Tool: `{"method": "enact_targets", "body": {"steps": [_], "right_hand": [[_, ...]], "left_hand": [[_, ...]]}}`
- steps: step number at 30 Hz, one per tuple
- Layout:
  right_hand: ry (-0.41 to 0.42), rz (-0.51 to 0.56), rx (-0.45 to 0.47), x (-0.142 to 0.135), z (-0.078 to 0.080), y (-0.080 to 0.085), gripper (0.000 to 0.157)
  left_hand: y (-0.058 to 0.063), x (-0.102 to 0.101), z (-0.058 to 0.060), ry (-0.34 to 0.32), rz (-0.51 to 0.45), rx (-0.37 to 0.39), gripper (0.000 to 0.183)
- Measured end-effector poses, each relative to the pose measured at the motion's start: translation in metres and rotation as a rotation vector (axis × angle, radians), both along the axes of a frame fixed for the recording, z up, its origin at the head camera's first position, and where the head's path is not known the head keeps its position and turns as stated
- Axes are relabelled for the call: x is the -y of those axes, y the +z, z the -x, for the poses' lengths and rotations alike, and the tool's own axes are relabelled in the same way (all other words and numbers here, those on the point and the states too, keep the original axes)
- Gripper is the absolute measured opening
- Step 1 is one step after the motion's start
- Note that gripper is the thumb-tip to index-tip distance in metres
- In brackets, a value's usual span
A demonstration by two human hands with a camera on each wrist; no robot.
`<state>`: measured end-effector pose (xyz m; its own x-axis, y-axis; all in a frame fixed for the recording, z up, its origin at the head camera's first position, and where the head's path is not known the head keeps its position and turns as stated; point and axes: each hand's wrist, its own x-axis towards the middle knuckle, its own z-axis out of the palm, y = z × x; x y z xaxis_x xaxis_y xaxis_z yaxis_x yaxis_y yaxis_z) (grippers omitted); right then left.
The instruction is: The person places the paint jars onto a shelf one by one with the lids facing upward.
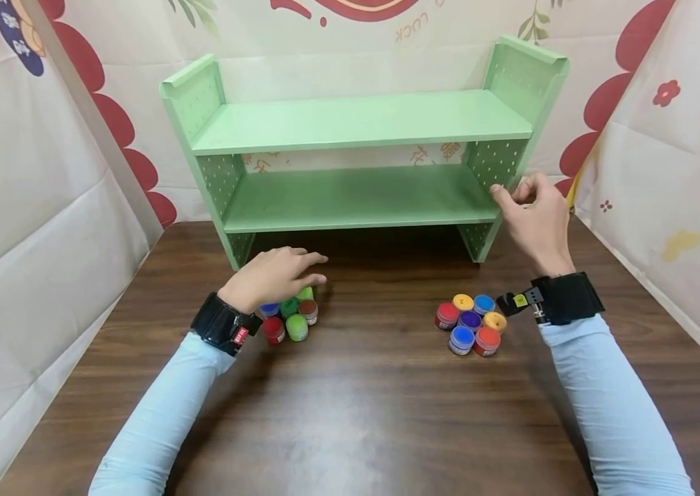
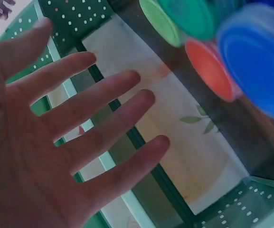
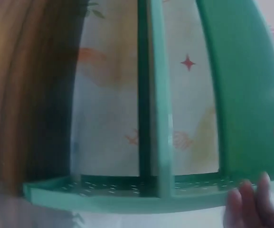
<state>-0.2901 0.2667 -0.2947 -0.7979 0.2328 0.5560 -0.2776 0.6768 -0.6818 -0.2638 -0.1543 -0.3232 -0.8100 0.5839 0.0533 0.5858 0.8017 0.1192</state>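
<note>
My left hand (image 1: 275, 275) hovers over a cluster of small lidded paint-like jars (image 1: 297, 327), partly hiding them. Its fingers are spread and straight in the left wrist view, with nothing in the palm (image 2: 32, 133). Beyond it stands a light green two-tier shelf rack (image 1: 362, 124) with perforated side panels. My right hand (image 1: 539, 220) is raised at the rack's right side panel (image 1: 492, 162). Thumb and fingers are bent and apart around the panel's front edge; whether they touch it I cannot tell. In the right wrist view its blurred fingertips (image 3: 250, 204) overlap that edge.
A second cluster of jars (image 1: 470, 320) with red, yellow, blue and purple lids stands on the brown wooden table (image 1: 362, 413), left of my right wrist. Printed white cloth walls (image 1: 34, 241) close in the left, back and right sides.
</note>
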Motion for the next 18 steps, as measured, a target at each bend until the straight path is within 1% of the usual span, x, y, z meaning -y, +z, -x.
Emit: {"method": "enact_targets", "body": {"steps": [2,4,7,9,10,12,15,18], "right_hand": [[-0.041,0.05,0.027,0.0,0.006,-0.002,0.04],[-0.031,0.088,0.081,0.0,0.013,-0.003,0.048],[0.048,0.101,0.206,-0.003,0.023,-0.001,0.073],[0.12,0.08,0.259,-0.006,0.03,-0.001,0.081],[0.149,0.065,0.281,-0.007,0.033,-0.001,0.082],[0.18,0.026,0.29,-0.009,0.038,-0.002,0.078],[0.176,-0.03,0.268,-0.013,0.041,-0.005,0.067],[0.145,-0.076,0.258,-0.016,0.04,-0.006,0.061]], "left_hand": [[0.002,0.008,0.004,0.018,-0.011,0.049,0.047],[0.005,0.017,0.006,0.053,-0.014,0.102,0.045],[0.007,0.028,0.01,0.105,-0.01,0.159,0.042],[0.007,0.034,0.012,0.122,-0.013,0.16,0.039],[0.007,0.036,0.014,0.128,-0.014,0.159,0.038],[0.007,0.038,0.016,0.138,-0.018,0.159,0.037],[0.008,0.041,0.018,0.15,-0.02,0.179,0.039],[0.009,0.043,0.019,0.164,-0.016,0.212,0.042]]}}
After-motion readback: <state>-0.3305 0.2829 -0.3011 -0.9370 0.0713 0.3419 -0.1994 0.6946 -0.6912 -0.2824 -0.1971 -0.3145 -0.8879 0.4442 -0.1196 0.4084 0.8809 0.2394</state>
